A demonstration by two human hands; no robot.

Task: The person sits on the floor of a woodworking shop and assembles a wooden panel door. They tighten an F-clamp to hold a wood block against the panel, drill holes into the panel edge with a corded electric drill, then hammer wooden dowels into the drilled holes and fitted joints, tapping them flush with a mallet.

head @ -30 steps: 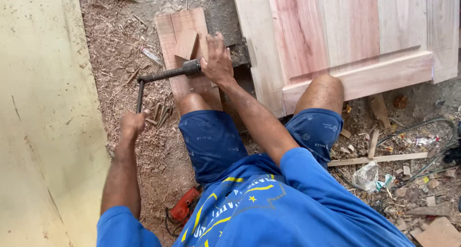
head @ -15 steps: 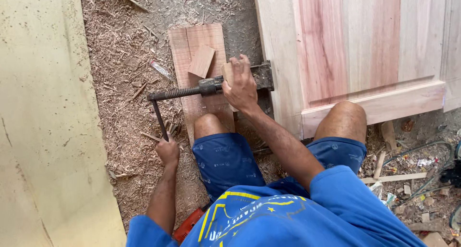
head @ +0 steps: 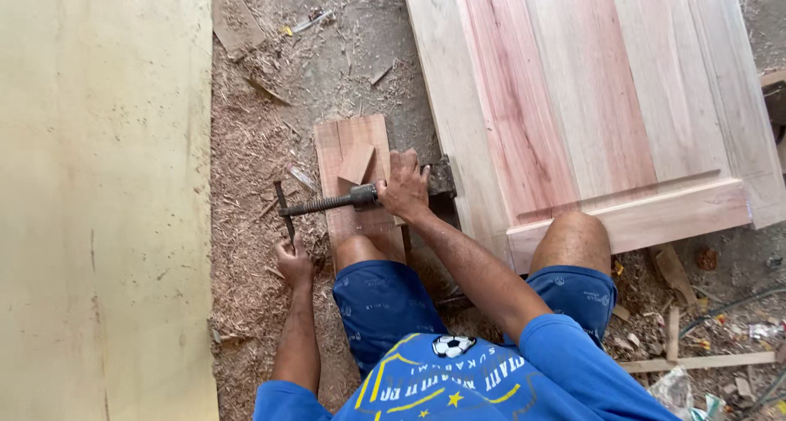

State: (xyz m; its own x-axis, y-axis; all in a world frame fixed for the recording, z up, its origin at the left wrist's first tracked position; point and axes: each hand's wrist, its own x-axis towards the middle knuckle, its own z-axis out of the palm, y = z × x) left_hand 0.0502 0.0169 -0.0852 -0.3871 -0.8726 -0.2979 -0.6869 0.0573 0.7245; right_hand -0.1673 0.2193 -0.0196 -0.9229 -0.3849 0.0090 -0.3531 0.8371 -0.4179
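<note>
A person in a blue shirt and shorts squats on a sawdust-strewn floor (head: 262,142), working a metal screw clamp (head: 344,201) set against the near-left corner of a pale wooden door panel (head: 589,101). The right hand (head: 404,186) lies over the clamp's body, fingers spread and curled down around it. The left hand (head: 293,261) has its fingers wrapped shut on the lower end of the clamp's crossbar handle (head: 283,212). The threaded screw crosses a short plank (head: 352,183) bearing a small wood offcut (head: 357,164). A large yellowish board (head: 98,200) lies along the left.
</note>
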